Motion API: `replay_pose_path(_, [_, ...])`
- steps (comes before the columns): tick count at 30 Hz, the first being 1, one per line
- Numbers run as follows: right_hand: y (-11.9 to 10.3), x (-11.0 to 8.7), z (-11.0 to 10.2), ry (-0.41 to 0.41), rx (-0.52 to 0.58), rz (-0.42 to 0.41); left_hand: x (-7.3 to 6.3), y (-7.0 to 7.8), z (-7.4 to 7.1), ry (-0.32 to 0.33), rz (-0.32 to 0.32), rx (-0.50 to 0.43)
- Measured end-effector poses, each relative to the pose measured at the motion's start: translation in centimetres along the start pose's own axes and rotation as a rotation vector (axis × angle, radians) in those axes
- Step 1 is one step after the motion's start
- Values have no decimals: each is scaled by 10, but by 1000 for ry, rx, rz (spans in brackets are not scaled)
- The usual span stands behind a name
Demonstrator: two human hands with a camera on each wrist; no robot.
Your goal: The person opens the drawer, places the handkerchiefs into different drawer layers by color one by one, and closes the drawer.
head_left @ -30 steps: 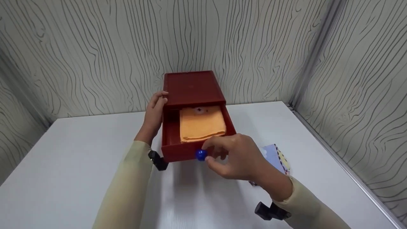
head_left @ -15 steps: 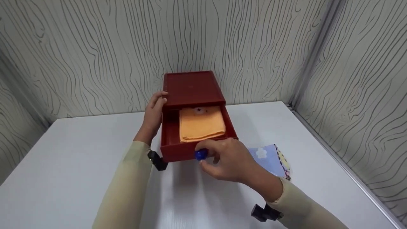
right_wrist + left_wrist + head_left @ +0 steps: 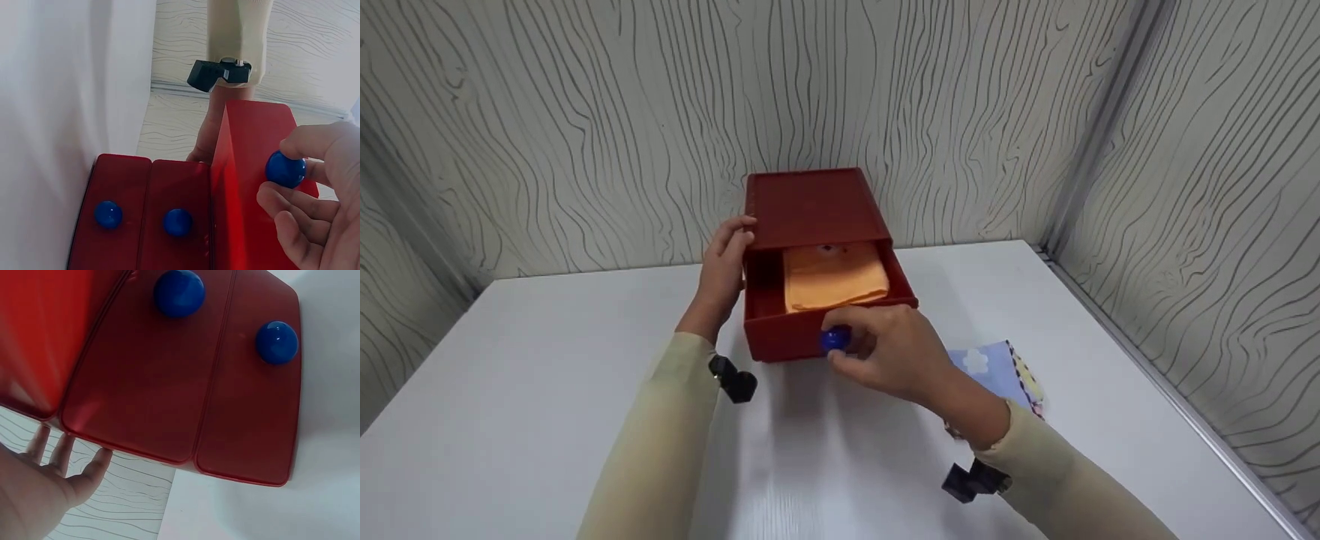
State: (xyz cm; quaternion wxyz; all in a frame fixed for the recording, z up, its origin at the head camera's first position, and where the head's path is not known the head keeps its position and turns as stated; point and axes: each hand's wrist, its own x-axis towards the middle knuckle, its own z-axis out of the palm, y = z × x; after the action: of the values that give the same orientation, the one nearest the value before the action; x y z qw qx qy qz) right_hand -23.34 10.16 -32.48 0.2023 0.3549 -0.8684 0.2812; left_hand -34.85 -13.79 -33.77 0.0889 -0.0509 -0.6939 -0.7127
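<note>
A dark red drawer cabinet [image 3: 810,210] stands on a white table, its top drawer [image 3: 784,336] pulled part way out. Inside that drawer lies a folded orange cloth [image 3: 836,279], whose back end is under the cabinet top. My right hand [image 3: 896,349] pinches the drawer's round blue knob [image 3: 834,339] between thumb and fingers, also plain in the right wrist view. Against the cabinet's left side rests my left hand [image 3: 720,262], fingertips at the top edge. The left wrist view shows that hand's fingers [image 3: 97,468] touching the side wall.
Two lower drawers with blue knobs [image 3: 178,222] are closed beneath the top one. A folded light blue cloth [image 3: 994,369] with a patterned edge lies on the table [image 3: 570,390] to the right, partly behind my right forearm. A wood-grain wall [image 3: 660,112] rises behind the cabinet.
The top drawer has slid some way back into the cabinet, taking the orange cloth along. My right hand has closed on the knob and moved forward with it. My left hand stays put.
</note>
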Motion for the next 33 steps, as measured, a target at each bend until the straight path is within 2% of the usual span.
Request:
replay_pose_path(9, [13,15,9,39,14,-1,2,0,-1,-15,-3,-10])
replay_pose_path(17, [24,30,16,59,2,26,4,-1,-1,-40,3,-59])
replay_pose_path(26, [36,46,22,67,-23,15,4,-1,-2,-41,17,-33])
replay_pose_path(33, [45,54,28,59,-31,15,1,0,-4,-47,-24,24])
